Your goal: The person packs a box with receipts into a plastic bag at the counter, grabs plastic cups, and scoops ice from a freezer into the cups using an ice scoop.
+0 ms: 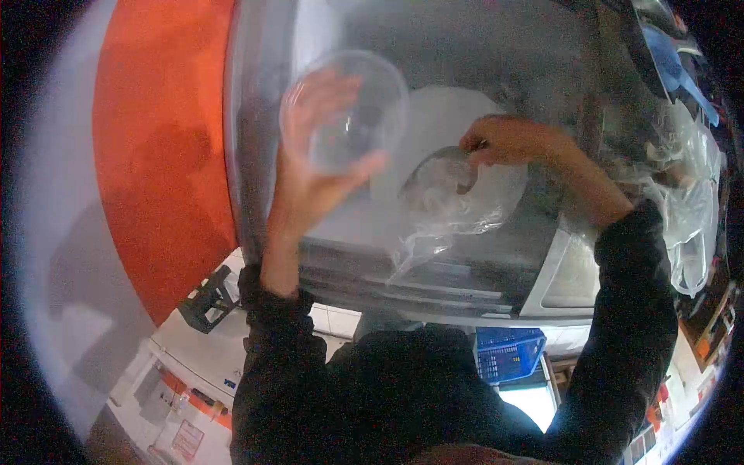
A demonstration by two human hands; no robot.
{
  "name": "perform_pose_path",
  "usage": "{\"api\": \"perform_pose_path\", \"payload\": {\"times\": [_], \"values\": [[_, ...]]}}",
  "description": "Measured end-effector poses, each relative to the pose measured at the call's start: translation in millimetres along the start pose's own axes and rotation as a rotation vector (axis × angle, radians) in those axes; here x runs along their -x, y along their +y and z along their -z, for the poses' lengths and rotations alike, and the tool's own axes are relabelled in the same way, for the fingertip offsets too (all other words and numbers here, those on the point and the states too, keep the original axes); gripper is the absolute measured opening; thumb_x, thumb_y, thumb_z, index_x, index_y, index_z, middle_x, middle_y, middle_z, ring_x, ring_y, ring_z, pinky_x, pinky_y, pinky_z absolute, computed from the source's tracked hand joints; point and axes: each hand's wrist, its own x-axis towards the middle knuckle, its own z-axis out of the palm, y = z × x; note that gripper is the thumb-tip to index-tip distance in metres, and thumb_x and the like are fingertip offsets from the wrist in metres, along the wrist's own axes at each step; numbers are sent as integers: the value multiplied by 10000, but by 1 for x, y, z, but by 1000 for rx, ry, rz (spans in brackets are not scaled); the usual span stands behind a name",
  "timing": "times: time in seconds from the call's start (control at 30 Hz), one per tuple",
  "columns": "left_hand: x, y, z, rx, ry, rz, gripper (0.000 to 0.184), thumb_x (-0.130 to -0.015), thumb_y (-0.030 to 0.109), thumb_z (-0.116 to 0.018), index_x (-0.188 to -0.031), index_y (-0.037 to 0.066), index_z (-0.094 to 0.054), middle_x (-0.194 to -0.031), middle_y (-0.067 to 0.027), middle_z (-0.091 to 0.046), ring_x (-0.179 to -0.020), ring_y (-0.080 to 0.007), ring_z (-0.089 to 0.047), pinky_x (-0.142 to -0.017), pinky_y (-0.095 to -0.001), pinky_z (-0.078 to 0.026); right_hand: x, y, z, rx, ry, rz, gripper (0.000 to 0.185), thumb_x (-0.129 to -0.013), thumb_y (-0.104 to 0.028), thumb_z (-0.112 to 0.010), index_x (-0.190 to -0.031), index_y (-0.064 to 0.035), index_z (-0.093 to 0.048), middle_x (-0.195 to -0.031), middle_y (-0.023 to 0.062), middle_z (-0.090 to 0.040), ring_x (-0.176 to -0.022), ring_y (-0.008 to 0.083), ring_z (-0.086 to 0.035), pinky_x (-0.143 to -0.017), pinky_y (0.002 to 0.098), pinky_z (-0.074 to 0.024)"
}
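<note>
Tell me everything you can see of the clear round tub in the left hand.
The clear tub is round, with a pale rim, and looks like see-through plastic. The left hand holds it over a dark grey surface; the fingers show through it and the thumb lies at its lower right edge in the view. It is blurred, so I cannot tell which way its mouth faces; no contents can be made out.

Likely a shop or kitchen, grey worktop (473, 46), clear tub (346, 116), plastic bags (690, 198), blue crate (508, 356)
</note>
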Motion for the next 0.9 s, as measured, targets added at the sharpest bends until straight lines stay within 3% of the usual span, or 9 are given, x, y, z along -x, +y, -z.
{"api": "perform_pose_path", "payload": {"times": [0.13,0.2,0.3,0.43,0.53,0.63,0.77,0.83,0.9], "values": [[-15,-46,-16,19,153,88,765,-614,159,-793,-1252,54,-384,-1253,-130,-452,-1161,-264,-455,-967,-401,-369,35,-2,22,-93,131,-27,293,-842,-263,-539,-954,-4,-615,-853,124,-618,-787,230,-600,-703,369,-458],[-12,-65,-18,-328,110,-6,758,-623,151,-789,-1255,65,-380,-1224,-136,-464,-1137,-277,-468,-964,-390,-374,52,0,28,-77,255,20,297,-844,-262,-536,-941,7,-615,-823,129,-617,-774,238,-601,-702,362,-461],[3,-78,-25,-286,-13,7,784,-613,166,-797,-1262,58,-371,-1179,-138,-478,-1116,-288,-474,-962,-386,-375,76,-8,44,-59,454,175,293,-837,-276,-549,-919,-4,-621,-795,138,-614,-761,255,-610,-684,356,-469],[8,-60,-57,-304,-51,28,804,-592,179,-807,-1258,50,-376,-1153,-141,-479,-1111,-302,-474,-964,-396,-372,85,-82,47,554,609,-299,181,-760,-235,-571,-849,-83,-613,-887,39,-587,-876,221,-556,-763,357,-437],[6,-49,-70,-195,22,-12,819,-578,185,-813,-1258,49,-377,-1180,-148,-458,-1129,-305,-460,-968,-400,-372,55,-127,6,749,706,-506,81,-698,-209,-567,-760,-157,-575,-806,-13,-532,-833,169,-527,-782,315,-414],[8,-82,-59,-396,52,-154,790,-583,146,-809,-1242,53,-382,-1195,-138,-439,-1148,-285,-445,-962,-389,-379,58,-136,2,1044,991,-401,91,-676,-236,-580,-735,-175,-546,-765,-21,-524,-775,146,-554,-727,308,-426],[5,-105,-51,11,180,-85,762,-595,75,-795,-1222,47,-364,-1194,-121,-432,-1158,-255,-434,-977,-374,-368,88,-117,8,858,1389,-311,82,-718,-226,-580,-746,-149,-585,-751,1,-576,-713,170,-594,-644,343,-455],[-3,-100,-44,114,249,-73,762,-596,56,-792,-1220,45,-355,-1193,-116,-429,-1157,-248,-434,-982,-373,-366,81,-100,2,725,903,-428,91,-755,-210,-576,-739,-127,-611,-712,19,-597,-668,195,-611,-592,358,-466],[-7,-95,-36,-370,226,-211,791,-598,54,-792,-1236,46,-326,-1195,-114,-421,-1142,-245,-449,-984,-378,-374,50,-66,-26,838,644,-224,117,-780,-192,-571,-721,-111,-632,-686,32,-610,-664,210,-628,-580,353,-482]]}}
